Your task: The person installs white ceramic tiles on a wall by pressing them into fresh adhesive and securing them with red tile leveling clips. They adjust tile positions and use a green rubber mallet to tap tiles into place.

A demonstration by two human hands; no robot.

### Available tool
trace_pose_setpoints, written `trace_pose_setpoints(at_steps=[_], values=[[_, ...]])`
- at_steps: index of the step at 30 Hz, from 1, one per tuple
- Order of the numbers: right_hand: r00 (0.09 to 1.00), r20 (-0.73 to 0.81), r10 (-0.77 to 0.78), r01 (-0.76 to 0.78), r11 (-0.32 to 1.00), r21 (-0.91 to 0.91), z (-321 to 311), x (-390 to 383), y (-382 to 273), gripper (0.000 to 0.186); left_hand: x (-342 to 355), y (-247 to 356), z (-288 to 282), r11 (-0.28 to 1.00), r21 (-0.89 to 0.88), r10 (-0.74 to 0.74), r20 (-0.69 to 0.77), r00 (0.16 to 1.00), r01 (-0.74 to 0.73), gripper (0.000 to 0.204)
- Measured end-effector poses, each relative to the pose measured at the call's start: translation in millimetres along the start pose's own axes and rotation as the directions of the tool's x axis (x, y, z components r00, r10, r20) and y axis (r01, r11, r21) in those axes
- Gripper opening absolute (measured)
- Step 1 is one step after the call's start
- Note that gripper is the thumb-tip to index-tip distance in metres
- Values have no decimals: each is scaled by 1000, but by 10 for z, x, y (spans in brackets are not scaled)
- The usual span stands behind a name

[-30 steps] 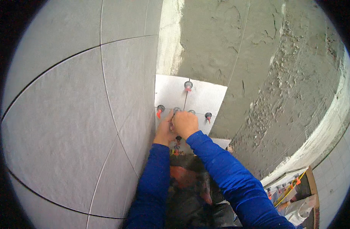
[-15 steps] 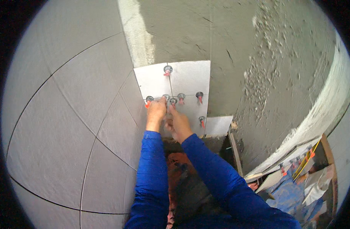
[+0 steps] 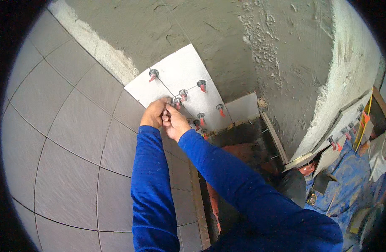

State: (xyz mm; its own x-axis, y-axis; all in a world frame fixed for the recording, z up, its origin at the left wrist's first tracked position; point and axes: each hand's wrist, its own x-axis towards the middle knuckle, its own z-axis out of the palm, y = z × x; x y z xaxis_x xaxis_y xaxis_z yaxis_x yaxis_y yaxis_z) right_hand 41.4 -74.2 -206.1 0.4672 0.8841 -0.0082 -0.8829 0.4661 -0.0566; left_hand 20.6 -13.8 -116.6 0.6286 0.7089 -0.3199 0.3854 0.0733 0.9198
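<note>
1. Filling the corner low on the cement wall [image 3: 214,42], here are the white tiles [image 3: 182,70], meeting in thin dark joints; as I judge it, that patch is laid.
2. Clips now: a top clip [image 3: 153,75] with a red handle sits on the upper joint, a right clip [image 3: 202,85] at another, more further down. Those look fitted; how tightly, I cannot tell.
3. Left hand [image 3: 154,114], fingers bent in right by the middle clip [image 3: 177,103]; whether it grips anything is hidden.
4. Right hand [image 3: 177,124], fingers curled, thumb up close to the left hand's fingertips; again, I cannot tell what it holds, so this spot can't be called finished.
5. Just rightward, a side tile [image 3: 242,105] is up too.
6. Higher up, cement shows without tile: plenty looks left to cover.
7. Leftward, the gray tiles [image 3: 71,143] already cover their wall.
8. Far lower right, spare clips [image 3: 336,145] beside a blue sheet [image 3: 348,172].
</note>
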Motion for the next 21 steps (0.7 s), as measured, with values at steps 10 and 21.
trace_pose_setpoints(at_steps=[10, 21], values=[[986, -77, -147, 140, 986, -88, 63, 13, 138, 22, 112, -41, 79, 765, 621, 405, -263, 876, -168, 30], [987, 7, -158, 158, 983, -90, -55, 43, 164, 24, -28, 75, 64, 922, 386, 88, -121, 989, -35, 31]])
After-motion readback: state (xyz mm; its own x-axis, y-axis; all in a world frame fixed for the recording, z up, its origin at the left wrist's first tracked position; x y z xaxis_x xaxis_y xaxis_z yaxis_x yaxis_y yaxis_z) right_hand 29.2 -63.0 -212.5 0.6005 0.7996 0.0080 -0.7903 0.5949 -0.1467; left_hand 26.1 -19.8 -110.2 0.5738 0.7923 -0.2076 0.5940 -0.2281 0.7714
